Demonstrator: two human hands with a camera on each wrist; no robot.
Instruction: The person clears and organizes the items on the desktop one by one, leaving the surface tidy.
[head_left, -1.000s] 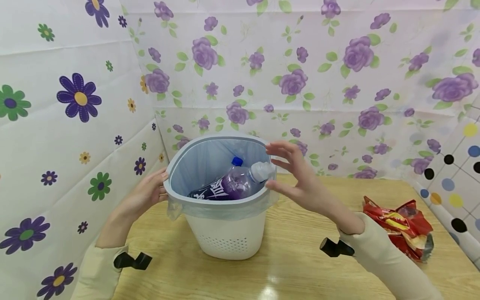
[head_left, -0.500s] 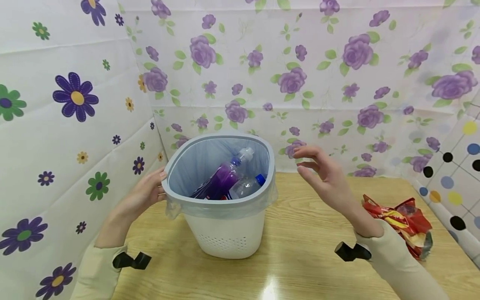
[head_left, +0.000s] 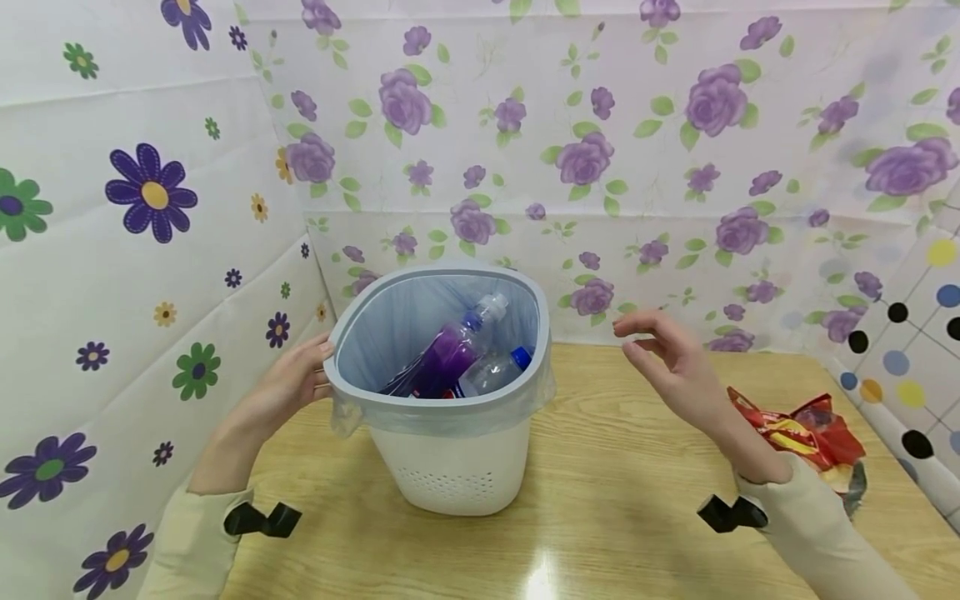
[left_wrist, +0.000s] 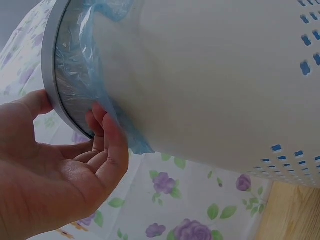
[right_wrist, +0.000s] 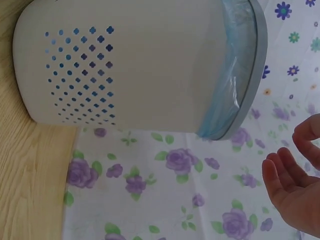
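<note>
A white trash bin (head_left: 468, 458) with a grey rim (head_left: 435, 407) stands on the table. A thin bluish bag liner (left_wrist: 90, 55) is tucked under the rim and hangs over the outside. My left hand (head_left: 288, 383) holds the rim at the left, thumb on top and fingers curled beneath, as the left wrist view shows. Inside the bin lie a bottle with a purple label (head_left: 447, 354) and a clear bottle with a blue cap (head_left: 495, 372); their lower parts are hidden. To the bin's right, my right hand (head_left: 682, 375) hovers with loosely bent fingers, holding nothing.
A crumpled red snack bag (head_left: 813, 433) lies on the wooden table (head_left: 600, 500) at the right, partly behind my right forearm. Flower-printed sheets (head_left: 465, 108) close off the back and left, and a dotted sheet (head_left: 918, 367) the right.
The purple-labelled bottle now leans against the back of the bin beside the blue-capped one. My right hand has left the rim and moved right. My left hand stays on the rim.
</note>
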